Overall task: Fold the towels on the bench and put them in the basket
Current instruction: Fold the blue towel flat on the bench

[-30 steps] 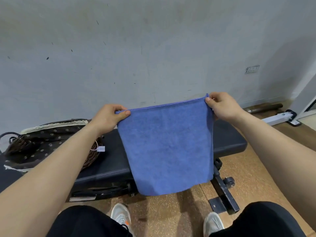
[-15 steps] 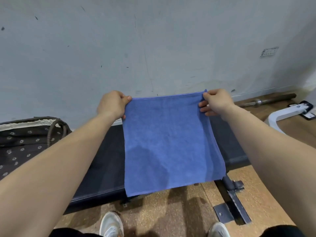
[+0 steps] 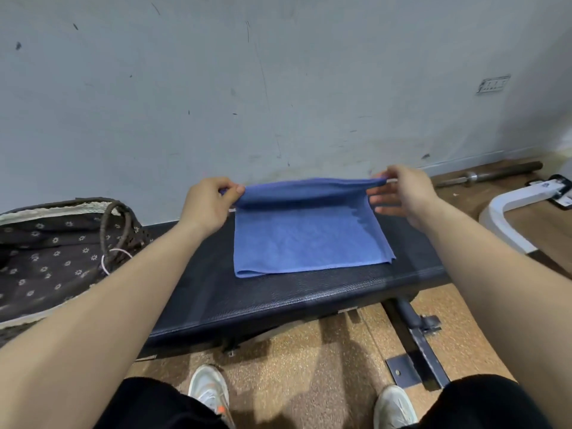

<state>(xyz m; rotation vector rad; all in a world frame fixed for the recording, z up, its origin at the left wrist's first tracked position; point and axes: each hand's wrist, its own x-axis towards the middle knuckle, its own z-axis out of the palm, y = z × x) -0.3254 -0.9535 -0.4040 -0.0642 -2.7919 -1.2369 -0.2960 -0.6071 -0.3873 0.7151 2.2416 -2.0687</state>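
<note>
Blue corners pinched by left hand [image 3: 207,201] and right hand [image 3: 402,193], spare right fingers splayed; the towel [image 3: 306,239], hanging in air a second ago, now lies on the bench [image 3: 278,301], far edge lifted, seemingly ready to fold, basket [image 3: 46,252] at left.

Can't read any text from my end; the wall plate [image 3: 493,85] has marks, way too blurry.

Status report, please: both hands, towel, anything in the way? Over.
Left hand pinches far left corner of towel; right hand pinches far right. Towel flat on bench, far edge lifted. Basket at left, nothing on bench between.
</note>
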